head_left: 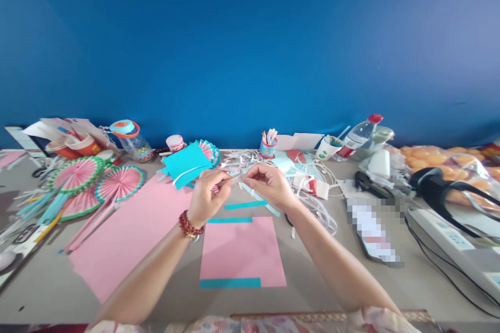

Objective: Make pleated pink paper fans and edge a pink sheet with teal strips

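My left hand (211, 191), with a red bead bracelet at the wrist, has its fingers pinched together. Facing it, my right hand (269, 183) is also closed in a pinch. Something small, thin and pale shows between the fingertips, too small to name. Below the hands lies a pink paper sheet (242, 252) with a blue strip (230, 283) along its bottom edge and another blue strip (229, 220) along its top. A loose blue strip (246, 205) rests just above the sheet, under the hands. Behind my left hand is a blue paper piece (189, 162).
A larger pink sheet (133, 234) and pleated paper fans (120, 183) lie on the left. White strip scraps (312, 208) and a pen cup (268, 146) are at the back. On the right are a bottle (357, 138), a phone (371, 231) and a power strip (449, 239).
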Tool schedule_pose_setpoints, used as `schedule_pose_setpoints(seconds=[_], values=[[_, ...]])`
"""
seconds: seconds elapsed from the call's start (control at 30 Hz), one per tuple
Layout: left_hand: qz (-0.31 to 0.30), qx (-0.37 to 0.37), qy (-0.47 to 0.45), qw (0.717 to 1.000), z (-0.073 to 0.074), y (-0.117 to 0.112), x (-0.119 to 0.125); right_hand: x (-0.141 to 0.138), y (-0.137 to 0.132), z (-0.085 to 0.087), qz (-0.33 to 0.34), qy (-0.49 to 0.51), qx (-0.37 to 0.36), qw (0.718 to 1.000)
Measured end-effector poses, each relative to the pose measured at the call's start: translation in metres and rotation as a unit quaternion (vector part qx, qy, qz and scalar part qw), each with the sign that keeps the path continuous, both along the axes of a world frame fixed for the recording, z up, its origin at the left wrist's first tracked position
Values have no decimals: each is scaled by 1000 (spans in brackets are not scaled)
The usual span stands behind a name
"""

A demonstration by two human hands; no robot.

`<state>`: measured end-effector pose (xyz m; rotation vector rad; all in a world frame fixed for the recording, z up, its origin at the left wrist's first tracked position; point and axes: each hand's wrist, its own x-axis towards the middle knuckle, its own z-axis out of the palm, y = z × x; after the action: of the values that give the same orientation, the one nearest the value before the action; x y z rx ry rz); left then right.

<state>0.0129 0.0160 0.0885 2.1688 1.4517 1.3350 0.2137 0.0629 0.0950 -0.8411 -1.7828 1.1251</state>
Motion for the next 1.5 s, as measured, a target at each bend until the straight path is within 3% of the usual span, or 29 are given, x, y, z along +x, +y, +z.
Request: schedule_pose_setpoints(seconds=[0.7,0.87,1.07,1.2,1.5], values=[[-34,9,43,998,2,-10,-3,7,-10,-2,-14,-30,9,999],[-47,9,77,996,-9,-28,-7,19,-20,-18,-31,-53,-30,998],[-92,-23,105,990,-22,-44,10,32,-39,-35,-8,-53,-76,996],[-85,-28,110,990,-23,-44,16,36,-46,-38,-6,-44,-101,994],[-97,-52,97,989,-24,-43,15,34,-50,-33,-21,-86,-50,995]])
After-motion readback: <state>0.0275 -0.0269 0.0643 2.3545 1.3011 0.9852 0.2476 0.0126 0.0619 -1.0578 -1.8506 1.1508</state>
